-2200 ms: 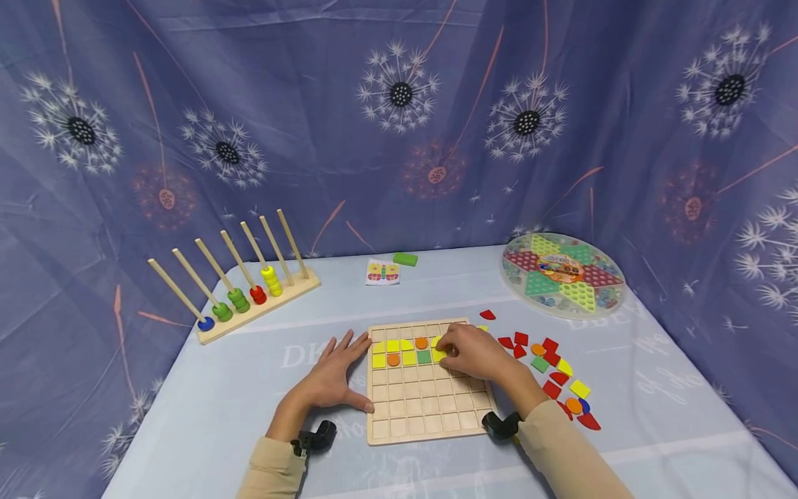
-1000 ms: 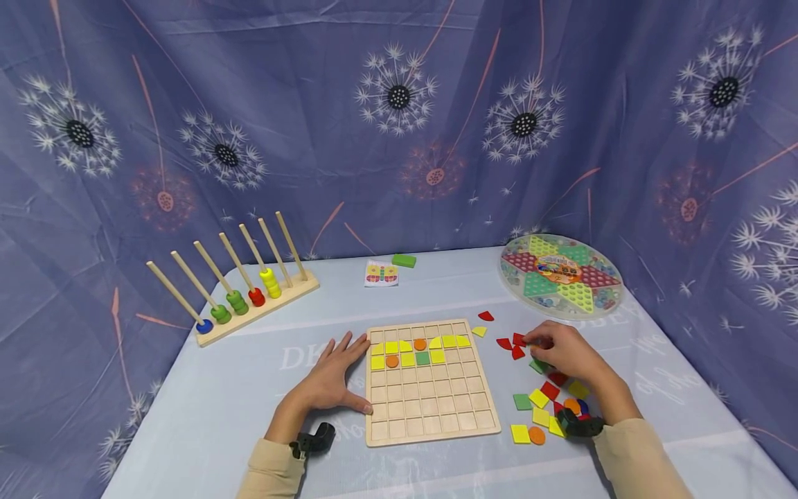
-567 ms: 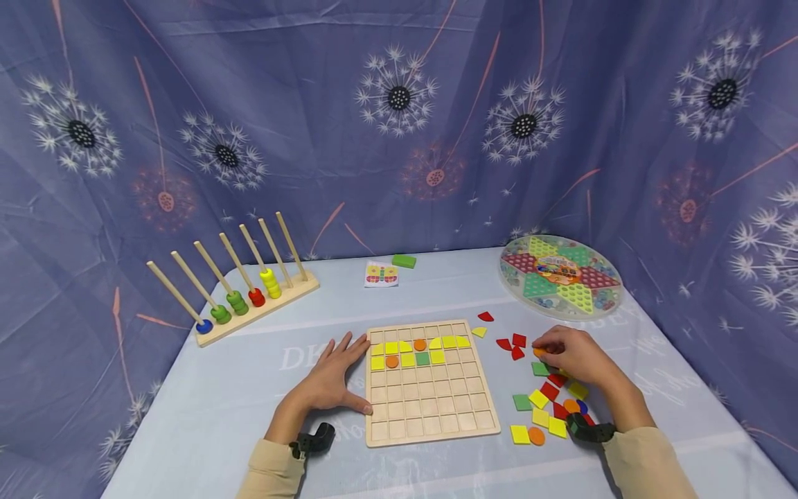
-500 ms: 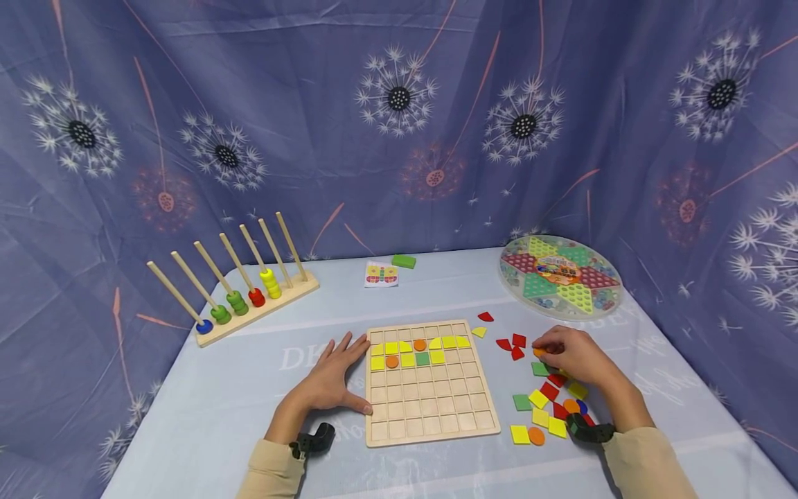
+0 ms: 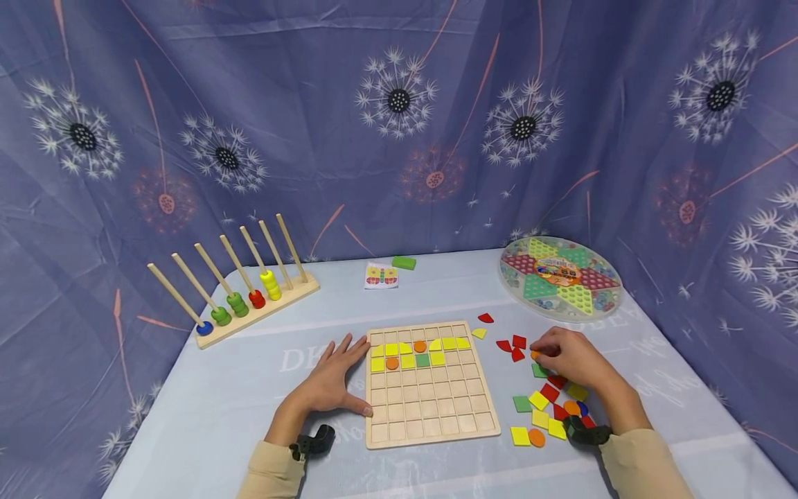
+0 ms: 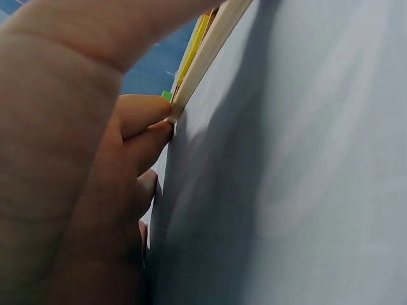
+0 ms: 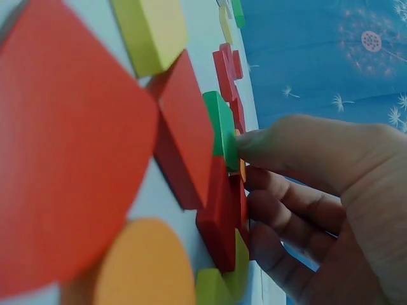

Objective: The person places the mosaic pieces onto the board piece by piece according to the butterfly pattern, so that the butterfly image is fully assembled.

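Note:
A wooden grid board (image 5: 430,409) lies mid-table, with yellow pieces (image 5: 449,343), two orange discs (image 5: 420,346) and a green square (image 5: 422,360) in its upper rows. My left hand (image 5: 333,380) rests at the board's left edge, fingers spread; in the left wrist view its fingertips touch the wooden rim (image 6: 200,73). At the loose pieces on the right, my right hand (image 5: 570,353) pinches a small orange disc (image 5: 535,355), partly hidden by the fingers. The right wrist view has the thumb against this disc (image 7: 241,166), just beyond a green square (image 7: 220,130).
Red, yellow, green, orange and blue pieces (image 5: 539,418) lie scattered right of the board. A peg rack with coloured beads (image 5: 268,312) stands back left. Behind the board lie a butterfly picture card (image 5: 382,276) and a green block (image 5: 404,263). A Chinese checkers board (image 5: 561,277) lies back right.
My right hand has moved from the board's upper right to the loose pieces and taken hold of an orange disc. Yellow pieces it covered now show. My left hand stays put.

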